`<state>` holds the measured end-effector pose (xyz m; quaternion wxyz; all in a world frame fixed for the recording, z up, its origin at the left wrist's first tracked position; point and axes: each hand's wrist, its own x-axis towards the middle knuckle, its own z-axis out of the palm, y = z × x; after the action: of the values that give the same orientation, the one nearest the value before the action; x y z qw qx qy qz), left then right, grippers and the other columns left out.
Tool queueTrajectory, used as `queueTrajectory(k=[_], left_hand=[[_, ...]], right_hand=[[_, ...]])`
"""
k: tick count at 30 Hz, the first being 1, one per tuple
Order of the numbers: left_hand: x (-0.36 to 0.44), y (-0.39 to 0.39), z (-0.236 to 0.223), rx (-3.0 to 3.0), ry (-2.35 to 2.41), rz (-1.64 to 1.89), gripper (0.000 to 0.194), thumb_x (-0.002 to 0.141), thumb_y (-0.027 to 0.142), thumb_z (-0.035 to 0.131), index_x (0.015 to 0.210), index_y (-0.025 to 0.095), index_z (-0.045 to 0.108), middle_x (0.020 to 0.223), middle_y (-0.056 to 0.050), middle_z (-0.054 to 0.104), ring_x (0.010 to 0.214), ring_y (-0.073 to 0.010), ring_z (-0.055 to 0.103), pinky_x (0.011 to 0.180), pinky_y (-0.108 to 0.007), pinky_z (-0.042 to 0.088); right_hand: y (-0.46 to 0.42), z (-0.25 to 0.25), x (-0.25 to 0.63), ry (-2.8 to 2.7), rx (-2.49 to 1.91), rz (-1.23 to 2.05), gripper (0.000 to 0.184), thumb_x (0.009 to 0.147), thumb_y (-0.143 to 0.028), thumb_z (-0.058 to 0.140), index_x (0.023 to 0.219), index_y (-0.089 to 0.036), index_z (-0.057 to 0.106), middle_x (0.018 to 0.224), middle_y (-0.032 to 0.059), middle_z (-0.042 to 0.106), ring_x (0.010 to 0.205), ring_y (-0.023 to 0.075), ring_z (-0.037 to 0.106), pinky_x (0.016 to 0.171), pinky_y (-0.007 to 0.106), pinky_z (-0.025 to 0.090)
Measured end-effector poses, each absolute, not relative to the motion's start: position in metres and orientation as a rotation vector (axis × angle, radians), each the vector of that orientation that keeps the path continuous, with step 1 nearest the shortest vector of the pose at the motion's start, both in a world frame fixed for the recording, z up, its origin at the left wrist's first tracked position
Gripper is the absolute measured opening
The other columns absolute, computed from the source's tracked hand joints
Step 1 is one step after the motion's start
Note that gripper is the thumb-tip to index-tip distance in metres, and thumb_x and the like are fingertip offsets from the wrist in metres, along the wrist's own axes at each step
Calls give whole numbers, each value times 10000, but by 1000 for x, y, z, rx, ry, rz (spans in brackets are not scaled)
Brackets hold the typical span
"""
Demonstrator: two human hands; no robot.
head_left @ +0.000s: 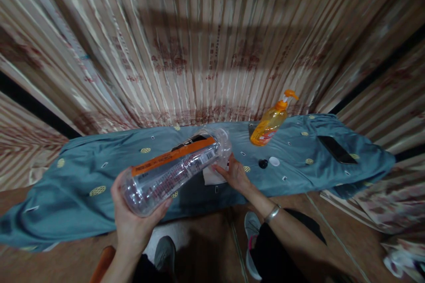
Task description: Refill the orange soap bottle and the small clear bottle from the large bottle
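A large clear plastic bottle with an orange and black label lies slanted in the air over the cloth-covered surface. My left hand is wrapped round its base at the lower left. At the neck end, my right hand grips the bottle, its thumb pointing left and some fingertips hidden behind the plastic. Just below the neck, a whitish cloth or tissue shows by the right thumb; whether the hand touches it I cannot tell. No liquid can be made out inside the bottle.
An orange pump bottle stands at the back right of the blue-green cloth. Near it lie a small black object and a white round cap. A dark phone rests further right. Patterned curtains hang behind.
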<state>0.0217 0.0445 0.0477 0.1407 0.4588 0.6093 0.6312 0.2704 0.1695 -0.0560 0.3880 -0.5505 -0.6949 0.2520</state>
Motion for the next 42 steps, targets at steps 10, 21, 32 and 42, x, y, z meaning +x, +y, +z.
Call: queueTrajectory(k=[10,21,32,42], left_hand=[[22,45,48,1333,1759,1819,897,569,433,911,1357,265,517,1325,-102,558,1213,-332,567,1098,-541,464],[22,45,49,1359,1778,1781,921,583,471,904,1371,238,486,1335,-133,538,1220,-358,547,1116,-607,425],[24,45,51,1381,1801,1777,886,599,485,897,1358,267,496,1324,-119,544,1212,-351,557,1107,-588,445],[23,46,49,1360,1789,1783,896,580,462,905,1347,256,490,1327,-122,539,1231,-359,546,1122,-585,418]], right_hand=[[169,-55,271,-1777,-1371,605,575,853,-368,760,1379,-287,544,1065,105,774,992,342,753,897,570,638],[170,-56,269,-1755,-1406,607,585,848,-352,765,1382,-275,538,1054,116,776,976,348,757,887,579,642],[168,-54,268,-1753,-1402,624,601,854,-337,767,1406,-280,535,1152,115,772,1090,344,749,940,559,636],[167,-50,269,-1742,-1401,681,639,864,-355,757,1443,-282,497,1189,121,764,1124,348,733,973,584,610]])
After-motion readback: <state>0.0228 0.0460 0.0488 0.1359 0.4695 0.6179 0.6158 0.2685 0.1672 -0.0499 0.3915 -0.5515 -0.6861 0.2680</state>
